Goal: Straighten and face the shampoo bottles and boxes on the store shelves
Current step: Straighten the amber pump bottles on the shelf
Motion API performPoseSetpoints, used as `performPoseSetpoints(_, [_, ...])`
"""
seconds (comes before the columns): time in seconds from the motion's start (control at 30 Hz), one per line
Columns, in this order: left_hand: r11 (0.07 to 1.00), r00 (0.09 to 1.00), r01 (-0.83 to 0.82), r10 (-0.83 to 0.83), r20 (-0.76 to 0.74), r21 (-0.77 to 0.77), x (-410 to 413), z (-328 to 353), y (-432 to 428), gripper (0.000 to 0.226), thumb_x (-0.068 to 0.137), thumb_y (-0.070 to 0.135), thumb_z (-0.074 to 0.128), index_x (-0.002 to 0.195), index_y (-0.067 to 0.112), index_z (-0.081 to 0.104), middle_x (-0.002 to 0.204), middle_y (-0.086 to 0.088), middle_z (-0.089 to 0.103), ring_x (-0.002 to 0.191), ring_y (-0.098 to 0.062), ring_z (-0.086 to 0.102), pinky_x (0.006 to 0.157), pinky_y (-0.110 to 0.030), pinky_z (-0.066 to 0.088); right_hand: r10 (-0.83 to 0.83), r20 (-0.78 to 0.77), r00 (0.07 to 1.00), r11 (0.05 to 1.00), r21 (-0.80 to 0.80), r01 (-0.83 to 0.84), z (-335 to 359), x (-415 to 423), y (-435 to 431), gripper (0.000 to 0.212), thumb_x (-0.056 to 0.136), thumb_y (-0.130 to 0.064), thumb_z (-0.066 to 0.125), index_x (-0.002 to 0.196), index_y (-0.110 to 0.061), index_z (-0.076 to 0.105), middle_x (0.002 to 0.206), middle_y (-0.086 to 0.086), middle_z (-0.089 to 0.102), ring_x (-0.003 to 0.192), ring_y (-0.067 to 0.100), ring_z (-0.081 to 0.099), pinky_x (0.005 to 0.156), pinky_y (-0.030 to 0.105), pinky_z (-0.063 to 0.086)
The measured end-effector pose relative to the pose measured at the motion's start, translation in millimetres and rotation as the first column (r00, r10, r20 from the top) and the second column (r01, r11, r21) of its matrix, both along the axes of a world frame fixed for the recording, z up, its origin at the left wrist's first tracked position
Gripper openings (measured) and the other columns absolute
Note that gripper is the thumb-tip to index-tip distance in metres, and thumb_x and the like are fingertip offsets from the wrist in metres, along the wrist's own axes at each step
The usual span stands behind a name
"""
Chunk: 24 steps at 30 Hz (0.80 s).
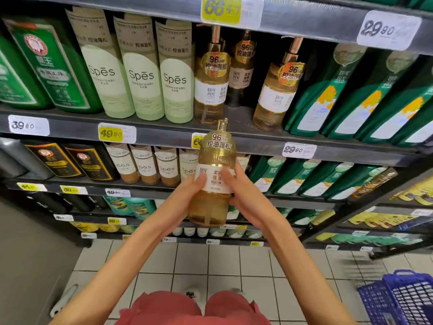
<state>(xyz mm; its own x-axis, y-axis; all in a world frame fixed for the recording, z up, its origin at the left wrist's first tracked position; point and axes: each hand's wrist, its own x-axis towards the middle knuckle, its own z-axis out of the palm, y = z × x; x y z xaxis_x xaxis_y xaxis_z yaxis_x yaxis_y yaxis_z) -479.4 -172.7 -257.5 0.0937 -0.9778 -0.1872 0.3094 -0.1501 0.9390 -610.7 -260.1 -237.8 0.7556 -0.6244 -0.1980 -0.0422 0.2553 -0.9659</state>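
"Spēs" is printed on the pale bottles [141, 76]. "96" is shown on the gold bottle [216, 158]. A white tag [28, 125] is marked 39.80, a yellow tag [116, 133] 49.90, a third tag [298, 150] 29.90.

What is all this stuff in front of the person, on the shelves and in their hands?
Held pump bottle: one, amber-gold, in front of the shelves.
Shelved pump bottles: three, amber-gold, upper shelf, centre.
Pale Spes bottles: three, pale green, upper shelf, left of those.
Green bottles: several, dark green, upper shelf, right.
Brown Spes bottles: four, white and brown, lower shelf.
Basket: one, blue, floor, lower right.
Left hand: one, grips the bottle's left side.
Right hand: one, grips its right side.
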Motion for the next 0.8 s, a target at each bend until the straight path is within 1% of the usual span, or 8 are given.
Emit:
performPoseSetpoints(0.1, [0.999, 0.999, -0.024, 0.025, 0.029, -0.026, -2.0, -9.9, 4.2, 0.050, 0.089, 0.037, 0.044, 0.134, 0.017, 0.045, 0.126, -0.004, 0.061, 0.116, -0.018, 0.058, 0.093, -0.033, 0.051, 0.060, -0.075, 0.995, 0.996, -0.062, -0.065, -3.2, -10.1, -2.5, 0.067, 0.072, -0.040, 0.071, 0.130, -0.040, 0.038, 0.118, -0.013, 0.064, 0.109, 0.008, 0.062, 0.084, 0.029, 0.056])
performPoseSetpoints(0.17, [0.999, 1.000, -0.005, 0.007, 0.027, -0.045, -2.2, -12.5, 4.4, 0.050, 0.089, 0.036, 0.047, 0.135, 0.017, 0.043, 0.129, -0.003, 0.059, 0.119, -0.018, 0.055, 0.097, -0.033, 0.049, 0.007, -0.094, 0.996, 0.989, -0.147, -0.020, -6.4, -12.3, -2.5, 0.066, 0.075, -0.033, 0.073, 0.132, -0.034, 0.041, 0.117, -0.015, 0.064, 0.108, 0.005, 0.062, 0.088, 0.028, 0.054])
performPoseSetpoints(0.27, [0.992, 0.984, 0.016, 0.007, 0.179, -0.125, 3.6, -7.3, 3.7, 0.063, 0.083, 0.048, 0.057, 0.136, 0.016, 0.041, 0.129, 0.004, 0.059, 0.121, -0.012, 0.053, 0.096, -0.024, 0.047, -0.091, -0.072, 0.993, 0.970, -0.232, 0.072, -9.9, -14.9, -1.2, 0.058, 0.077, -0.016, 0.076, 0.128, -0.024, 0.050, 0.117, -0.009, 0.066, 0.108, 0.008, 0.062, 0.091, 0.030, 0.053])
performPoseSetpoints(0.4, [0.976, 0.949, 0.036, 0.034, 0.314, -0.217, 8.8, -2.4, 2.6, 0.049, 0.086, 0.019, 0.056, 0.133, 0.015, 0.043, 0.126, 0.011, 0.060, 0.118, -0.007, 0.054, 0.090, -0.015, 0.045, -0.102, 0.022, 0.994, 0.950, -0.295, 0.105, -10.9, -19.3, 0.2, 0.064, 0.067, 0.000, 0.080, 0.119, -0.027, 0.052, 0.112, -0.014, 0.067, 0.107, 0.004, 0.062, 0.085, 0.019, 0.051])
performPoseSetpoints(0.5, [0.969, 0.944, -0.001, 0.083, 0.319, -0.249, 8.2, -1.2, 2.5, 0.049, 0.080, 0.011, 0.059, 0.127, 0.016, 0.046, 0.117, 0.008, 0.063, 0.113, -0.004, 0.057, 0.088, -0.014, 0.046, -0.081, 0.048, 0.996, 0.950, -0.299, 0.091, -9.4, -19.3, 0.8, 0.071, 0.065, 0.003, 0.080, 0.121, -0.029, 0.050, 0.114, -0.016, 0.066, 0.110, 0.003, 0.060, 0.087, 0.016, 0.049])
performPoseSetpoints(0.57, [0.965, 0.940, -0.018, 0.105, 0.325, -0.260, 7.7, 0.0, 3.6, 0.051, 0.078, 0.015, 0.061, 0.126, 0.015, 0.046, 0.120, 0.006, 0.060, 0.112, -0.004, 0.057, 0.088, -0.015, 0.047, -0.053, 0.029, 0.998, 0.954, -0.295, 0.059, -5.4, -20.6, -0.7, 0.067, 0.066, 0.002, 0.080, 0.120, -0.027, 0.052, 0.111, -0.016, 0.067, 0.109, 0.003, 0.061, 0.085, 0.016, 0.049])
performPoseSetpoints(0.7, [0.988, 0.939, -0.036, 0.084, 0.334, -0.149, 6.9, 4.9, 8.0, 0.061, 0.067, 0.052, 0.067, 0.115, 0.017, 0.051, 0.113, 0.002, 0.063, 0.104, -0.009, 0.062, 0.082, -0.022, 0.053, 0.002, -0.013, 1.000, 0.982, -0.189, -0.005, 4.9, -23.7, -3.4, 0.053, 0.066, -0.020, 0.077, 0.116, -0.017, 0.058, 0.108, -0.002, 0.071, 0.105, 0.015, 0.065, 0.085, 0.028, 0.054])
performPoseSetpoints(0.8, [1.000, 0.970, -0.012, 0.013, 0.243, -0.004, 3.4, 17.4, 6.4, 0.049, 0.077, 0.049, 0.057, 0.113, 0.017, 0.052, 0.113, -0.007, 0.063, 0.103, -0.020, 0.062, 0.073, -0.020, 0.054, -0.016, -0.180, 0.984, 0.987, -0.159, -0.013, 18.9, -19.6, -3.5, 0.063, 0.062, -0.045, 0.070, 0.113, -0.009, 0.062, 0.106, 0.006, 0.072, 0.099, 0.022, 0.068, 0.086, 0.036, 0.056])
